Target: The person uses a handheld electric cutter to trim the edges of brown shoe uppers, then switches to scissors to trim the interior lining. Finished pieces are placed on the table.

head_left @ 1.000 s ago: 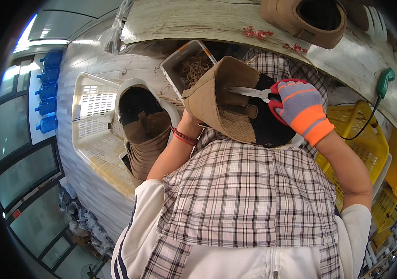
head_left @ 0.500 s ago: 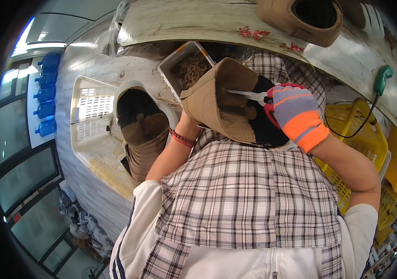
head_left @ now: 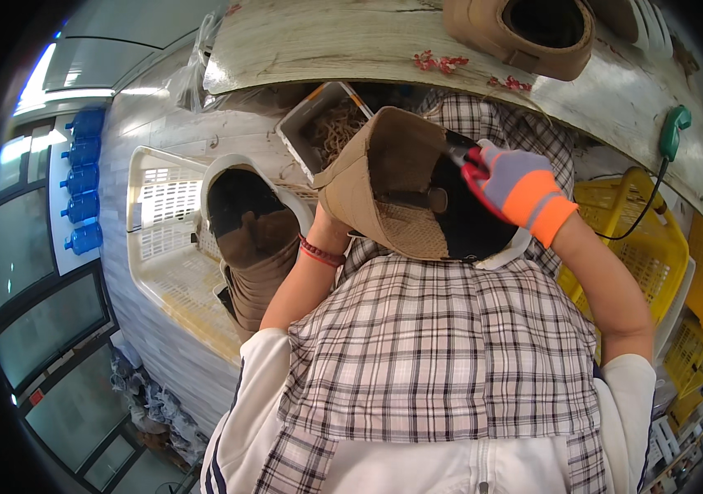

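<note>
The tan boot (head_left: 351,185) is held near the table (head_left: 326,41), at its near side and in front of its middle part, with the opening turned so that the brown and black lining is shown. At its outer side, the boot is supported by the bare left hand (head_left: 331,229); the fingers of this hand are mostly hidden, so it cannot be told how they are placed. By the gloved right hand (head_left: 520,185), red-handled scissors (head_left: 476,183) are held with the fingers closed around the handles; the blades are blurred. In front of the table's left half, a white box (head_left: 295,148) is filled with tangled tan strips (head_left: 339,128). Further left of the table, a second tan boot (head_left: 256,263) is placed in a white basket (head_left: 162,288). On the table, another brown shoe (head_left: 491,37) and red scraps (head_left: 438,62) are seen. Below its right end, a yellow basket (head_left: 677,263) is kept.
</note>
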The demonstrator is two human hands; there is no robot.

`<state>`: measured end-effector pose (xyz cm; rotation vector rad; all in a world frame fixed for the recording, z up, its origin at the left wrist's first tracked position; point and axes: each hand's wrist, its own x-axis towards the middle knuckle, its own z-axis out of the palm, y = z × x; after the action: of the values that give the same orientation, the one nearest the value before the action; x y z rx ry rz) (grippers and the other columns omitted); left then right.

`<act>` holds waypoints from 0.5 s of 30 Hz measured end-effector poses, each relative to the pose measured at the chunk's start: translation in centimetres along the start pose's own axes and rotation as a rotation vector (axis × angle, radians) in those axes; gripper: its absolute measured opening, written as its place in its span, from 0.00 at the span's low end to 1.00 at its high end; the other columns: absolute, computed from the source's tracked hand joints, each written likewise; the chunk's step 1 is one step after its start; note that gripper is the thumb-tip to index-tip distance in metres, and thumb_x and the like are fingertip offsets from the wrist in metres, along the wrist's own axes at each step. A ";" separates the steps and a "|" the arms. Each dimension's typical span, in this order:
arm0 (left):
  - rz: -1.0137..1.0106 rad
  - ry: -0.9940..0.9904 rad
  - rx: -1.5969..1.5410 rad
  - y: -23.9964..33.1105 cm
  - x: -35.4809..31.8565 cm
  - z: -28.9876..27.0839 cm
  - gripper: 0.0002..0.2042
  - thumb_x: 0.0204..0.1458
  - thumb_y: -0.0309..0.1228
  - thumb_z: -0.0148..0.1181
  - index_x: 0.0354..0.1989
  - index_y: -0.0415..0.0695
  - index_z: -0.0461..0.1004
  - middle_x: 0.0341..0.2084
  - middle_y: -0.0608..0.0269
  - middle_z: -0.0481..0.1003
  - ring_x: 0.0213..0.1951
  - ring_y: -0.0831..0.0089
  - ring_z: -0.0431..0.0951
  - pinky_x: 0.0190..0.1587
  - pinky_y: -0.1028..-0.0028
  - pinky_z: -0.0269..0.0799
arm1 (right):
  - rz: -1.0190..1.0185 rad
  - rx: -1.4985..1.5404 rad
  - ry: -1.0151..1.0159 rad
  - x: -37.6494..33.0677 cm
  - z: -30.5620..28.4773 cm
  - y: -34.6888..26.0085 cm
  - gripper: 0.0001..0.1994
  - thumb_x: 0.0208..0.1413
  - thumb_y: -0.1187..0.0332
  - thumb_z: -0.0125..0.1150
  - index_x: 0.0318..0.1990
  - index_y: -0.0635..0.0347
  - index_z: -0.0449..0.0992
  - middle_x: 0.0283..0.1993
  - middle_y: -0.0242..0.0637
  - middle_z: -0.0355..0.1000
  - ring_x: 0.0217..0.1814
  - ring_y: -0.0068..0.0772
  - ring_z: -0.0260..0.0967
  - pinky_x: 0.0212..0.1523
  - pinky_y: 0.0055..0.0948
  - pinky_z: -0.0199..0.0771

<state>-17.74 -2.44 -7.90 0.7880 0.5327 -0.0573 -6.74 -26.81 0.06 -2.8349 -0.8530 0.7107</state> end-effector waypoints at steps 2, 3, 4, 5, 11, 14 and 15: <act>-0.030 0.016 -0.078 -0.6 1.0 -2.7 0.16 0.56 0.33 0.64 0.52 0.48 0.72 0.37 0.70 0.74 0.30 0.82 0.70 0.26 0.84 0.65 | 0.101 0.020 0.045 -0.1 -0.4 0.0 0.17 0.56 0.54 0.56 0.47 0.52 0.76 0.34 0.41 0.79 0.38 0.43 0.78 0.38 0.38 0.76; -0.047 0.050 -0.083 -1.1 1.1 -4.3 0.15 0.56 0.33 0.64 0.51 0.48 0.72 0.37 0.70 0.74 0.30 0.81 0.70 0.27 0.83 0.66 | 0.032 0.038 0.049 -0.5 -0.7 -0.4 0.17 0.56 0.54 0.57 0.47 0.52 0.76 0.35 0.41 0.79 0.39 0.43 0.78 0.39 0.39 0.76; -0.072 0.079 -0.088 -0.8 0.9 -4.0 0.15 0.57 0.33 0.63 0.51 0.47 0.72 0.37 0.69 0.74 0.31 0.79 0.71 0.28 0.82 0.67 | -0.019 0.057 0.052 -1.2 -0.8 -0.5 0.17 0.55 0.54 0.59 0.46 0.53 0.76 0.36 0.41 0.79 0.39 0.43 0.78 0.39 0.39 0.76; -0.092 0.112 -0.076 -0.6 0.3 -3.7 0.14 0.57 0.32 0.62 0.50 0.46 0.72 0.37 0.69 0.74 0.32 0.78 0.71 0.29 0.81 0.68 | -0.071 0.076 0.056 -1.6 -0.6 -0.6 0.17 0.55 0.54 0.60 0.45 0.53 0.76 0.36 0.41 0.79 0.40 0.42 0.77 0.39 0.39 0.76; -0.432 -0.106 0.133 2.8 -1.7 -6.8 0.09 0.57 0.32 0.58 0.40 0.39 0.71 0.30 0.68 0.73 0.27 0.77 0.74 0.25 0.77 0.73 | -0.241 -0.071 0.123 -2.2 0.3 -1.3 0.18 0.47 0.56 0.68 0.43 0.54 0.77 0.39 0.38 0.76 0.44 0.39 0.73 0.47 0.35 0.73; -0.563 -0.200 0.154 3.6 -2.5 -5.9 0.08 0.55 0.28 0.59 0.39 0.38 0.71 0.28 0.71 0.72 0.16 0.81 0.73 0.13 0.84 0.69 | -0.269 -0.201 0.059 -2.5 0.1 -2.2 0.19 0.46 0.54 0.69 0.43 0.53 0.77 0.38 0.36 0.76 0.44 0.38 0.73 0.46 0.34 0.73; -0.569 -0.231 0.147 3.5 -2.6 -6.1 0.08 0.55 0.27 0.59 0.40 0.38 0.71 0.29 0.70 0.72 0.18 0.80 0.74 0.15 0.83 0.71 | -0.269 -0.216 0.066 -2.5 0.3 -2.3 0.20 0.45 0.54 0.70 0.44 0.52 0.78 0.38 0.36 0.75 0.44 0.38 0.73 0.46 0.34 0.73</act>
<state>-21.77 3.87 -7.92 0.7396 0.5222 -0.7121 -9.83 -26.26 1.27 -2.8204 -1.3406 0.5148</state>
